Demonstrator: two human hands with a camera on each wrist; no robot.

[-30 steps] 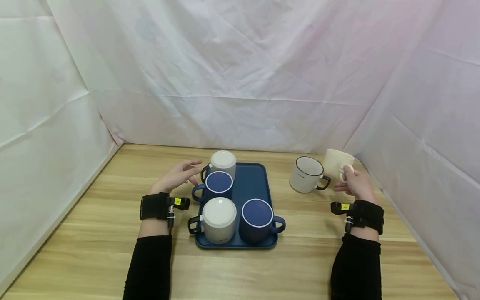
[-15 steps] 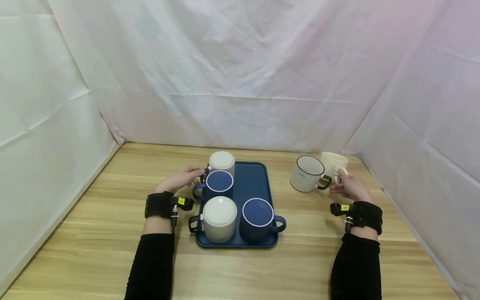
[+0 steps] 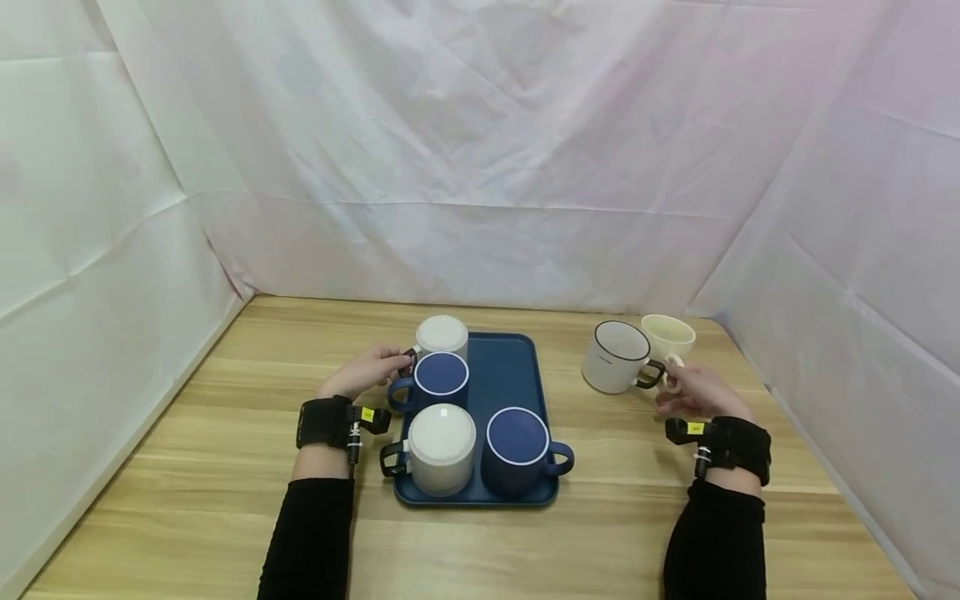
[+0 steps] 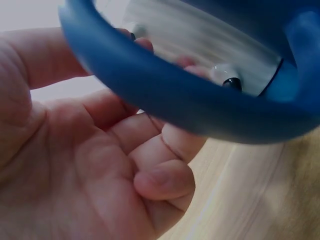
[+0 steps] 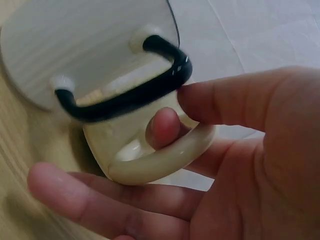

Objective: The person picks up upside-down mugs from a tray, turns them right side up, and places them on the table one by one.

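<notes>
Blue tray [image 3: 502, 367] on wooden table [image 3: 187, 467]: holds 4 mugs, 2 ribbed white, 2 dark blue, interiors not readable.

Left hand [image 3: 366, 371]: fingers curled at the black handle of the rear white mug [image 3: 442, 335], just behind the rear blue mug [image 3: 441, 379].

Right hand [image 3: 693, 393]: 1 finger hooked through the cream mug [image 3: 670, 337] handle, others loosely spread. Cream mug stands off-tray, far right, touching the black-rimmed white mug [image 3: 615, 357].

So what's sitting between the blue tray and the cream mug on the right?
The white mug with the black rim, standing on the wooden table; the head view shows it between the blue tray and the cream mug, its black handle toward the right hand.
</notes>
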